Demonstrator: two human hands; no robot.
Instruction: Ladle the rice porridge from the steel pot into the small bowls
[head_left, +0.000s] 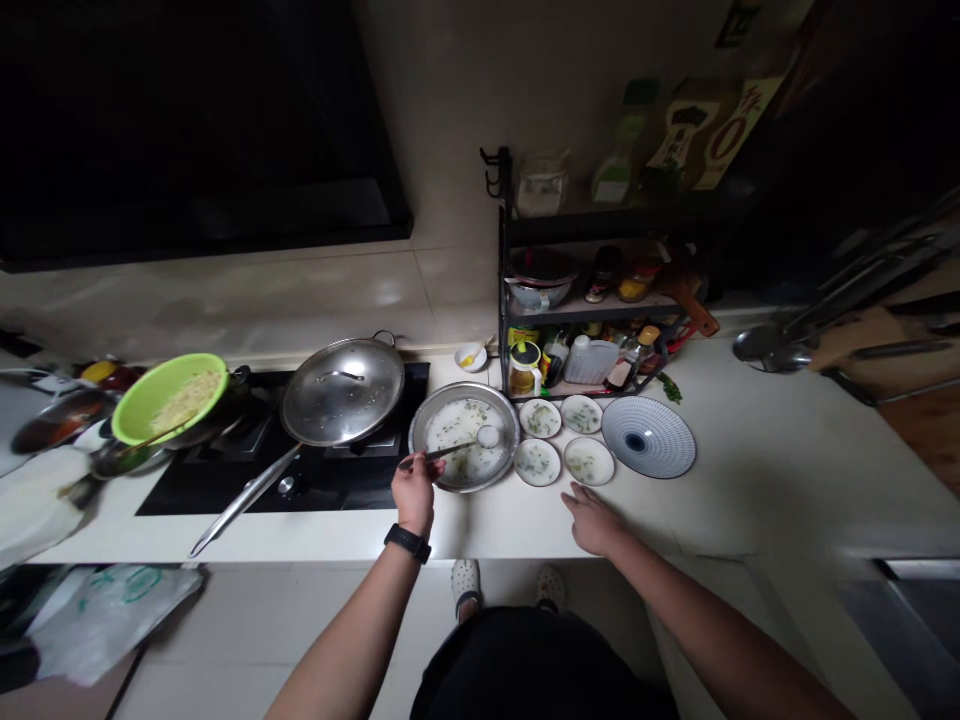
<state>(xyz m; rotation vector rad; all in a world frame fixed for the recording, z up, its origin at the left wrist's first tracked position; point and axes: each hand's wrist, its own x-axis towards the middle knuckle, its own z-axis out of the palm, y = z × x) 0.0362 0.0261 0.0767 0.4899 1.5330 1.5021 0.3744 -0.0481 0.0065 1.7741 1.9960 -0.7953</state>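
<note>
Left hand [414, 495]: fingers clamped on the far end of the ladle [488, 437]. Right hand [594, 522]: fingers slightly apart, holding nothing; tips beside the nearest small dish [610, 462], contact unclear. Tabletop [517, 530] beneath. Ladle's bowl lies beyond the left fingers, over the round metal pan [513, 425] of pale liquid with green bits. Est.: end grip gives reach but magnifies wrist tilt; a level bowl and slow wrist should limit drips. Right fingertips best outside the rim. Patterned bowl [671, 440]: beyond right fingers, rightward.
</note>
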